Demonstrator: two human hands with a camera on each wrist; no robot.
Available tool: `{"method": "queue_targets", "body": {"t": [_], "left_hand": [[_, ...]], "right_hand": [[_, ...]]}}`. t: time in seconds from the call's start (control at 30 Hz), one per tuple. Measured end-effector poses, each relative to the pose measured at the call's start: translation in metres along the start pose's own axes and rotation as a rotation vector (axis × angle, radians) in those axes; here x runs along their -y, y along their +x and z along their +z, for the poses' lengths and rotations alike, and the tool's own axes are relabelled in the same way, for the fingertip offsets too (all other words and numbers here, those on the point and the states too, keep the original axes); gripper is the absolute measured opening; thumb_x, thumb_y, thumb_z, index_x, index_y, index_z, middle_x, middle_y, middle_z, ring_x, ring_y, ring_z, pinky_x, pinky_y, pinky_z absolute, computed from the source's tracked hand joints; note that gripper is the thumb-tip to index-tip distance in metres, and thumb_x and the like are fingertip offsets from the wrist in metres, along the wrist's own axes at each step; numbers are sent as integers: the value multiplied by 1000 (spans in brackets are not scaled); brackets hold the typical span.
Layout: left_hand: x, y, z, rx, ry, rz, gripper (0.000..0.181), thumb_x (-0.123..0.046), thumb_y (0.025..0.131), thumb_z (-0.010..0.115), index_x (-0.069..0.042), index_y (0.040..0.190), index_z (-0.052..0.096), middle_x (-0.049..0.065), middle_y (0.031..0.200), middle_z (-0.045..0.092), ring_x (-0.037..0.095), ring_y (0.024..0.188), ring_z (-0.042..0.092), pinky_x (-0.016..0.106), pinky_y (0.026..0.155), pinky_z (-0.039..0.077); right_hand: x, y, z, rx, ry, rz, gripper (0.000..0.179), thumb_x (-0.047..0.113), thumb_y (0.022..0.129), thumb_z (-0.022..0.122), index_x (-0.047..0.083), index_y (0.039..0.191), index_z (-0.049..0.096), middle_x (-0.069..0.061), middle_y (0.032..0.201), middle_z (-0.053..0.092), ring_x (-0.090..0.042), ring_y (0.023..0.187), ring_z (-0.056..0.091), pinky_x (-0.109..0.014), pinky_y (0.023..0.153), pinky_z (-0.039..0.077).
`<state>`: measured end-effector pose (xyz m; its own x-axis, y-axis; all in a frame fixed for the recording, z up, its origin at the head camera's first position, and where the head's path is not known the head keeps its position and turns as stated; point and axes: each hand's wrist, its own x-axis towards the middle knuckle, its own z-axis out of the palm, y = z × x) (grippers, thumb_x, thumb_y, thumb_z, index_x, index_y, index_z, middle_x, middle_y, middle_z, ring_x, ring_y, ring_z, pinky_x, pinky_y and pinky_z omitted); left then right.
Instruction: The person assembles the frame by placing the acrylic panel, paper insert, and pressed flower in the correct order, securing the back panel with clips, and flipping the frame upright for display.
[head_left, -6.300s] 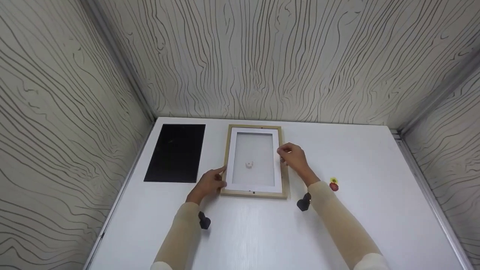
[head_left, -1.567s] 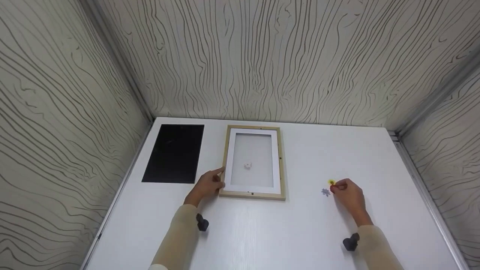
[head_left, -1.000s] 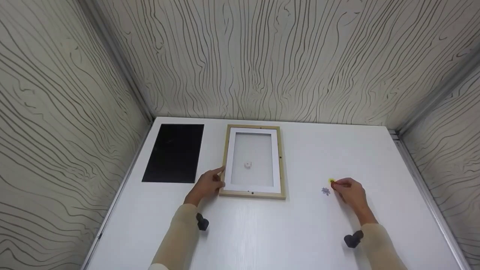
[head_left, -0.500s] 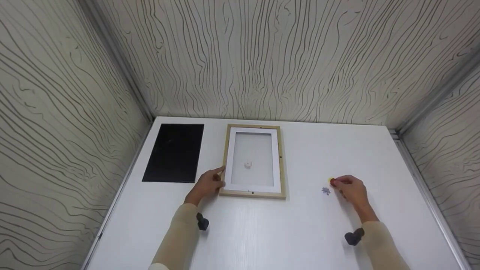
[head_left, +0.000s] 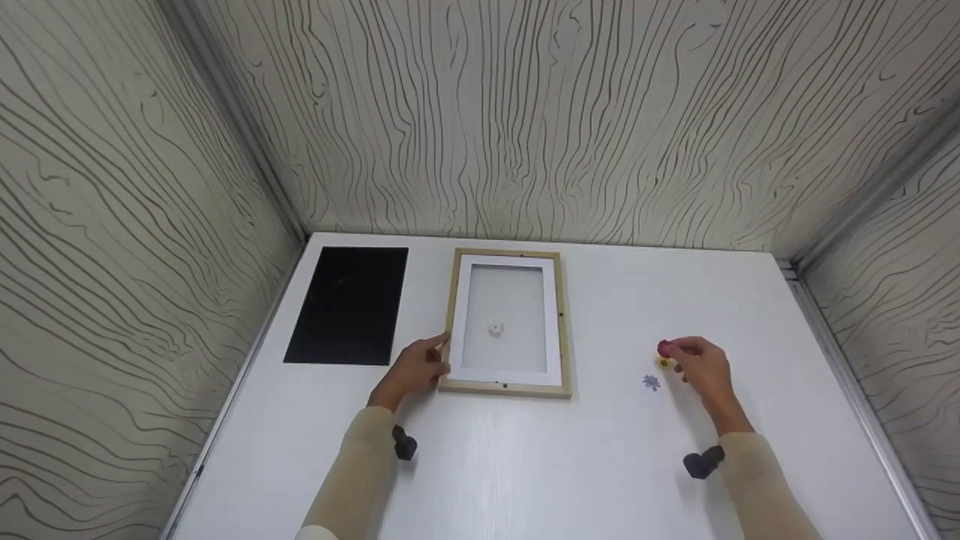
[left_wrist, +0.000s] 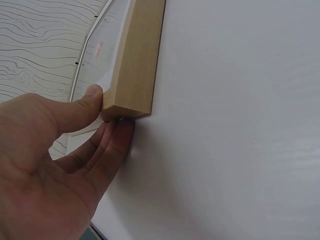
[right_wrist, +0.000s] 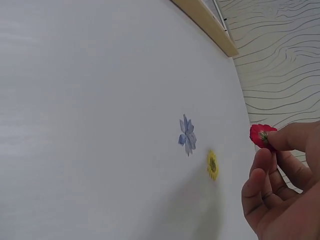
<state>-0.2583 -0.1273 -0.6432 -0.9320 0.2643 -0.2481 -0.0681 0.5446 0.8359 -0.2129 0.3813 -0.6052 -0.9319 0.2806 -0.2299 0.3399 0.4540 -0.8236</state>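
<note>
My right hand (head_left: 703,367) pinches a red pressed flower (right_wrist: 261,135) between thumb and fingers, lifted above the table. Below it a yellow pressed flower (right_wrist: 212,165) and a pale blue-violet one (right_wrist: 188,135) lie on the white surface. At the centre back lies a wooden picture frame (head_left: 566,352) with a white mat (head_left: 551,322) inside; a small whitish flower (head_left: 496,329) rests within the mat's window. The left hand (head_left: 411,371) holds the frame near its lower left corner, thumb at the upper edge and fingers low against the side, as the left wrist view shows.
A flat black panel (head_left: 346,306) lies on the white table (head_left: 480,465), left of the frame. Wood-grain patterned walls (head_left: 480,120) enclose the table at the back and both sides. A small black camera mount sits at each wrist.
The right hand has raised the red flower off the table, moving slightly toward the back. Since the oldest frame, that hand has left the frame, and a blue-violet flower has appeared beside the yellow one.
</note>
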Motion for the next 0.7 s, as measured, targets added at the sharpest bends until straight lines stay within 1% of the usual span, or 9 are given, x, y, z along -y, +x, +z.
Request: {"method": "queue_targets", "body": {"t": [0.1,0.27,0.43,0.7], "left_hand": [[0,0,0,0,23,2,67,-13,100,72,-16,162,47,9,111,62,19,95,57,36,88,53],[1,0,0,-10,23,-15,67,-14,99,73,-16,161,48,9,112,64,19,94,59,37,88,55],[1,-1,0,-16,11,-17,67,-14,100,73,-18,161,48,10,112,64,18,92,60,37,88,55],[1,-1,0,-16,1,-5,66,-14,100,73,-17,161,48,10,113,64,19,95,59,38,90,55]], "right_hand": [[5,1,2,-13,25,-11,44,36,109,62,0,135,61,-14,118,68,-23,97,64,-27,76,55],[14,3,5,-12,55,-7,46,38,108,62,2,136,61,-15,121,67,-25,100,62,-27,80,56],[26,5,7,-11,59,-15,46,39,108,61,3,137,61,-13,123,67,-19,97,60,-28,84,57],[37,9,10,1,81,-30,43,35,108,62,1,136,62,-7,116,68,-13,92,61,-26,81,57]]}}
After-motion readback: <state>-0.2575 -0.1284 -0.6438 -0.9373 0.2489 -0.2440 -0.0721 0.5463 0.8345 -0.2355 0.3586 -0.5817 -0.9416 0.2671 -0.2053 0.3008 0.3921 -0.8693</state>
